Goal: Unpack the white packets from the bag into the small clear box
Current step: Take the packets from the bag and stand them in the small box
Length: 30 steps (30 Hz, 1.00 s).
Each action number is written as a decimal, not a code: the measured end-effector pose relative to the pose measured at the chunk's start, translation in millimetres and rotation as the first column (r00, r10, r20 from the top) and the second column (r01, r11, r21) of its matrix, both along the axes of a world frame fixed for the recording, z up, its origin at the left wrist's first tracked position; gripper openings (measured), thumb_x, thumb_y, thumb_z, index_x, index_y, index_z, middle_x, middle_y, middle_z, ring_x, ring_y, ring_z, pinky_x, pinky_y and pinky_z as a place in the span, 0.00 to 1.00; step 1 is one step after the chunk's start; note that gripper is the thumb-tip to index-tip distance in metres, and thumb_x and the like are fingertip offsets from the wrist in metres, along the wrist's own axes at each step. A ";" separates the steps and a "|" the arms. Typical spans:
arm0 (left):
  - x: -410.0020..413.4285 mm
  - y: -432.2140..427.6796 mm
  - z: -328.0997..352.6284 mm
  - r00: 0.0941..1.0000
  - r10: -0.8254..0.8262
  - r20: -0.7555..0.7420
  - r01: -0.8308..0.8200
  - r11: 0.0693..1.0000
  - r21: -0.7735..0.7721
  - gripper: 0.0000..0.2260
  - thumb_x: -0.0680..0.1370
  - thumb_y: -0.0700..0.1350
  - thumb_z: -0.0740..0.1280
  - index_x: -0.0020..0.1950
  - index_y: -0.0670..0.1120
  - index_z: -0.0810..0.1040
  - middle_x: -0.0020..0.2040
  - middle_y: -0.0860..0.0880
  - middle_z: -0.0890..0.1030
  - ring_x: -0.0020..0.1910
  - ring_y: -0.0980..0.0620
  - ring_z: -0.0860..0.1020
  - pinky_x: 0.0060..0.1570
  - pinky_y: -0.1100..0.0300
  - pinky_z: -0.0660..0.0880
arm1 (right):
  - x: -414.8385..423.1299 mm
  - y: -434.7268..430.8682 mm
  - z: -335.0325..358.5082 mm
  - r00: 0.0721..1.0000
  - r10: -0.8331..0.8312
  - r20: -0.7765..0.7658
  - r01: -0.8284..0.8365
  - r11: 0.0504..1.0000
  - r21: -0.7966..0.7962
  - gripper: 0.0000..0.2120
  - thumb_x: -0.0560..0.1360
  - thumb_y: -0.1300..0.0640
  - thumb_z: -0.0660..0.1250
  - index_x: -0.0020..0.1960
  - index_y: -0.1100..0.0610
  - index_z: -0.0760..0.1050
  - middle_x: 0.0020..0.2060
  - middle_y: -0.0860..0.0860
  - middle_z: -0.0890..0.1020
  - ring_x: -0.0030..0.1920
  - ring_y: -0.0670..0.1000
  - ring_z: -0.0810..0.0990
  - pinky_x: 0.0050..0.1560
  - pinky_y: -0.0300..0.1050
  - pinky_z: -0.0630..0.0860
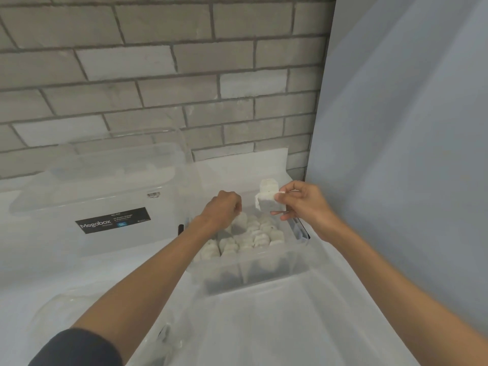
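Observation:
The small clear box stands in the middle of the white table, with several white packets packed inside it. My right hand hovers over the box's far right corner and pinches a few white packets between thumb and fingers. My left hand reaches down over the left part of the box with its fingers curled; what they hold, if anything, is hidden. A clear plastic bag lies crumpled at the near left beside my left forearm.
A large clear storage box with a black Megabox label stands to the left against the brick wall. A clear lid lies in front of the small box. A grey panel closes off the right side.

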<state>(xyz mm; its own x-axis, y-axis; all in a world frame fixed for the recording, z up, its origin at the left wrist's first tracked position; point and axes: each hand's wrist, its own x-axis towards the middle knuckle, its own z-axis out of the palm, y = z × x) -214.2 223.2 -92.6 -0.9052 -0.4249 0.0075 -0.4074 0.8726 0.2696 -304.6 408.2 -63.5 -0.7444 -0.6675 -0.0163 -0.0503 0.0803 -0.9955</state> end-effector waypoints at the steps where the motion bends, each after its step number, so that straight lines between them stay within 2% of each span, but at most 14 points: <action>1: -0.9 -0.3 -2.4 1.000 0.005 -0.002 -0.005 1.000 -0.013 0.07 0.78 0.35 0.62 0.49 0.41 0.79 0.50 0.43 0.78 0.45 0.43 0.78 0.47 0.54 0.76 | -1.3 -1.8 -0.4 1.000 0.007 0.000 -0.007 1.000 -0.005 0.06 0.75 0.64 0.70 0.41 0.58 0.75 0.47 0.59 0.83 0.37 0.58 0.86 0.32 0.42 0.80; 5: -3.8 -0.3 -9.9 0.999 0.029 -0.018 -0.029 0.999 -0.023 0.08 0.78 0.35 0.59 0.49 0.41 0.78 0.51 0.41 0.78 0.46 0.43 0.77 0.44 0.57 0.73 | -4.3 -8.7 0.4 0.999 0.030 0.014 -0.030 0.999 -0.030 0.06 0.75 0.65 0.69 0.41 0.58 0.74 0.46 0.60 0.83 0.36 0.58 0.86 0.31 0.41 0.80; 8: -3.5 1.3 -11.2 0.999 0.035 -0.026 -0.036 0.999 -0.035 0.08 0.78 0.35 0.59 0.51 0.41 0.77 0.51 0.41 0.77 0.46 0.42 0.77 0.46 0.56 0.74 | -6.3 -13.0 0.6 0.999 0.038 0.002 -0.038 0.999 -0.020 0.06 0.75 0.64 0.70 0.41 0.57 0.75 0.48 0.60 0.83 0.38 0.59 0.86 0.32 0.42 0.81; 11: -0.3 6.0 -7.5 0.999 0.040 0.013 -0.037 0.986 -0.165 0.06 0.80 0.39 0.60 0.52 0.40 0.76 0.49 0.42 0.76 0.45 0.42 0.77 0.43 0.54 0.73 | -7.5 -16.8 0.5 0.999 0.049 -0.006 -0.049 0.999 -0.009 0.06 0.74 0.64 0.70 0.42 0.57 0.75 0.49 0.60 0.83 0.39 0.59 0.86 0.33 0.43 0.81; 15: 4.2 7.5 -4.8 0.996 0.035 0.078 0.001 0.910 -0.414 0.05 0.81 0.45 0.60 0.49 0.44 0.71 0.42 0.46 0.73 0.42 0.43 0.77 0.37 0.56 0.66 | -6.5 -20.6 -0.7 0.998 0.061 0.009 -0.061 0.998 -0.017 0.05 0.75 0.64 0.70 0.42 0.58 0.75 0.47 0.61 0.83 0.37 0.59 0.86 0.31 0.41 0.80; 17: 7.2 6.1 -4.7 0.996 0.028 0.084 0.014 0.887 -0.461 0.04 0.81 0.45 0.61 0.48 0.45 0.69 0.41 0.48 0.71 0.40 0.44 0.77 0.36 0.57 0.65 | -5.7 -22.8 -1.6 0.998 0.061 0.016 -0.060 0.998 -0.018 0.05 0.75 0.64 0.70 0.42 0.59 0.75 0.47 0.61 0.83 0.37 0.59 0.86 0.31 0.41 0.80; 19: 9.4 3.4 -5.4 0.997 0.013 0.082 0.027 0.883 -0.468 0.04 0.80 0.44 0.62 0.52 0.44 0.70 0.42 0.48 0.72 0.41 0.43 0.78 0.36 0.57 0.66 | -5.0 -25.1 -2.7 0.998 0.058 0.019 -0.058 0.998 -0.009 0.05 0.74 0.64 0.70 0.42 0.59 0.75 0.47 0.62 0.83 0.37 0.59 0.86 0.31 0.42 0.80; 24: 15.1 -3.0 0.4 1.000 -0.021 -0.018 0.014 0.954 -0.300 0.09 0.80 0.48 0.64 0.55 0.43 0.72 0.49 0.46 0.79 0.45 0.44 0.78 0.40 0.56 0.71 | -4.2 -29.4 -5.4 0.998 0.064 0.024 -0.065 0.998 0.010 0.03 0.74 0.65 0.70 0.44 0.60 0.76 0.48 0.62 0.83 0.38 0.59 0.86 0.32 0.41 0.80; 27: 20.4 -8.6 9.0 0.986 0.033 -0.161 -0.034 0.999 -0.004 0.07 0.79 0.48 0.65 0.53 0.46 0.75 0.47 0.48 0.81 0.41 0.46 0.80 0.42 0.54 0.76 | -2.9 -31.0 -4.6 0.997 0.076 0.004 -0.076 0.997 0.013 0.03 0.74 0.65 0.70 0.46 0.60 0.77 0.45 0.59 0.83 0.34 0.54 0.85 0.34 0.43 0.82; 30: 24.9 -11.5 19.5 0.947 0.121 -0.297 -0.033 0.958 0.284 0.06 0.79 0.46 0.63 0.48 0.46 0.78 0.44 0.48 0.81 0.34 0.50 0.82 0.40 0.52 0.79 | -1.5 -32.6 -5.4 0.997 0.078 -0.023 -0.078 0.997 0.024 0.03 0.74 0.65 0.70 0.47 0.61 0.77 0.38 0.54 0.80 0.26 0.45 0.80 0.42 0.50 0.83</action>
<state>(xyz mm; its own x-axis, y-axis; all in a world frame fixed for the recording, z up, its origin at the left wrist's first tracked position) -189.3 211.7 -73.0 -0.8407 -0.5187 0.1551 -0.3290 0.7170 0.6146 -306.1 375.6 -69.0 -0.6904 -0.7233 -0.0154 -0.0811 0.0986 -0.9918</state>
